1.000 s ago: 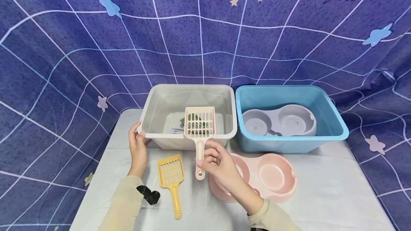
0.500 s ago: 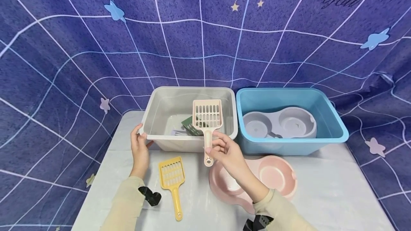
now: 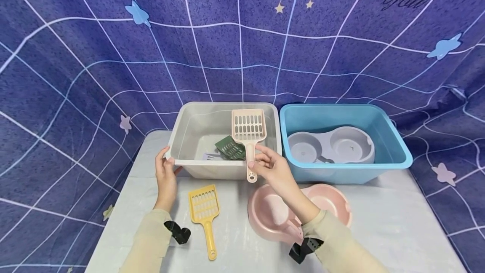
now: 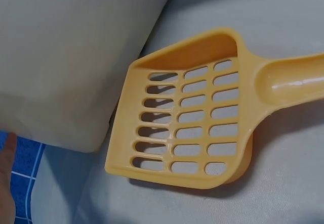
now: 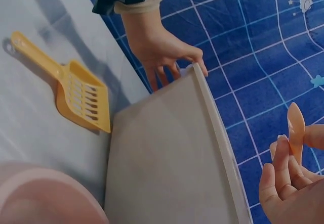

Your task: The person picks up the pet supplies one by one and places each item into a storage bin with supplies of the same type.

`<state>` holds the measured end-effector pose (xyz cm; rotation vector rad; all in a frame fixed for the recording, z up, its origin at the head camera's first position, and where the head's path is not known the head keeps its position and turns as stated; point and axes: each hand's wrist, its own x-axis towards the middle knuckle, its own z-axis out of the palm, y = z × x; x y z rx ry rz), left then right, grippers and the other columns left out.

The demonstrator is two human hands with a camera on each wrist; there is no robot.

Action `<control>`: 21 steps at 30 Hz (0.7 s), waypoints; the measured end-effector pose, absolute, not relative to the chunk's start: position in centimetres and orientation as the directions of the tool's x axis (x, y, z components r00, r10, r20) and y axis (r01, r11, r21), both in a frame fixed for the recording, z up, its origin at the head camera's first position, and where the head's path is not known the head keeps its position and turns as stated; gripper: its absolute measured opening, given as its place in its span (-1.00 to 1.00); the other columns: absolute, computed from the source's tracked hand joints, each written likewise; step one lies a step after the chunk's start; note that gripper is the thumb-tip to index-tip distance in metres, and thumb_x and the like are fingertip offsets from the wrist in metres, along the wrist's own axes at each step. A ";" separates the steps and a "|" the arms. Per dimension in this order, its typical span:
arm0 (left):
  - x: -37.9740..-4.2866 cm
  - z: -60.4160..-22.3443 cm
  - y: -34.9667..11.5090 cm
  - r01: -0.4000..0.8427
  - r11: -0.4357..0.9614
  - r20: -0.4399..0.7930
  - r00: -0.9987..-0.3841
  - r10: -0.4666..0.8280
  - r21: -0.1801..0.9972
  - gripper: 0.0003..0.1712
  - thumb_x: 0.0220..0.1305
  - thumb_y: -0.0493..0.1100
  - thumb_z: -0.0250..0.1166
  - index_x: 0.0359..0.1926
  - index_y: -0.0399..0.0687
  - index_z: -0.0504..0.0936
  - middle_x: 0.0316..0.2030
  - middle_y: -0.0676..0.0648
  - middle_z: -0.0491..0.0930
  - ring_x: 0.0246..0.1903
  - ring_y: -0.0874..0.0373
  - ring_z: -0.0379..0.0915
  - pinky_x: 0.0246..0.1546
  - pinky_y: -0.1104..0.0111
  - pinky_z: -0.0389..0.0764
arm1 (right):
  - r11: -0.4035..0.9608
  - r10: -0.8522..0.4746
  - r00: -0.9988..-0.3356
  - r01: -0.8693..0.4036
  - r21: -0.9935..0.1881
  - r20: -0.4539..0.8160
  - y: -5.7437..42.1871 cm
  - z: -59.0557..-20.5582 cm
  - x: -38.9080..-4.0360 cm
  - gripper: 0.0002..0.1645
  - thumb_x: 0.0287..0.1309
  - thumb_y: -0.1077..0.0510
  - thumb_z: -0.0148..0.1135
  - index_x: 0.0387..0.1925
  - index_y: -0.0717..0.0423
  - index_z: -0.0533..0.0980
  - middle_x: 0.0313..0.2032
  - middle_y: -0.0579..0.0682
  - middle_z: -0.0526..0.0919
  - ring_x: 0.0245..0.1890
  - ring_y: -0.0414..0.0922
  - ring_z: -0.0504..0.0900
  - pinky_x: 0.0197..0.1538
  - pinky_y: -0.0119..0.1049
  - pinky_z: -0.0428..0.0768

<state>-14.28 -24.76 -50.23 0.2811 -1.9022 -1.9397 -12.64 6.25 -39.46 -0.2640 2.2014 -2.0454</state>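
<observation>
My right hand (image 3: 274,172) pinches the handle of a pale pink slotted litter scoop (image 3: 249,140), holding it over the front right of the grey litter box (image 3: 212,163). The scoop's slotted head points away from me. At the box's front left corner, my left hand (image 3: 166,182) grips the rim, thumb on top and other fingers outside, as the right wrist view shows. A dark green slotted piece (image 3: 229,148) lies inside the box, partly hidden by its front wall. Just in front of the box is a yellow litter scoop (image 4: 253,82), touched by neither hand.
To the right stands a blue litter box (image 3: 345,172) with a grey double bowl (image 3: 323,142) inside. Under my right forearm lies a pink double bowl (image 3: 261,228). A purple patterned cloth (image 3: 212,45) hangs behind the white table (image 3: 394,222).
My right hand has moved the pale pink scoop away from me and slightly right, uncovering the green piece. My left hand stays on the box corner. The view has tilted a little.
</observation>
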 end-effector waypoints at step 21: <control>-13.1 -47.5 -23.9 0.156 0.012 0.149 -0.912 -0.383 0.988 -0.50 0.53 -0.28 -0.16 0.43 -0.22 0.14 0.28 -0.35 0.28 0.04 0.23 0.38 0.14 0.03 0.45 | 0.143 -0.194 -0.981 -0.043 -0.989 0.015 6.7 -39.0 -16.4 -0.40 0.17 0.30 0.33 0.26 0.30 0.45 -0.17 0.17 0.71 -0.29 -0.29 0.62 -0.25 -0.51 0.54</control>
